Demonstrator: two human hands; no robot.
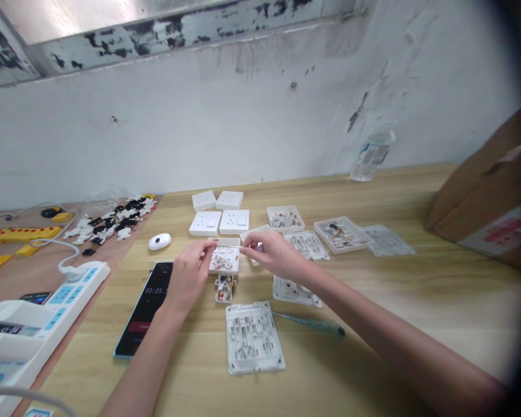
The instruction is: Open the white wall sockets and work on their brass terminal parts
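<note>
In the head view, my left hand [188, 267] and my right hand [272, 252] are both closed in a pinch. A thin, light metal strip [229, 247] spans between their fingertips, above a small white parts box [223, 270] with loose pieces in it. Just below that box lies a white switch module [224, 288] with coppery contacts. A moulded clear-white socket back plate [254, 337] rests nearer to me. To its right is a screwdriver [312, 322] with a greenish, see-through handle. My right hand partly hides another white box [260, 229].
Assembled white wall sockets [205, 223] stand behind the hands. Trays of small parts [342, 234] and more back plates [384, 240] are at right, near a cardboard box [486, 191]. A phone [145, 313], a white oval device [160, 241] and a power strip [65, 313] lie left.
</note>
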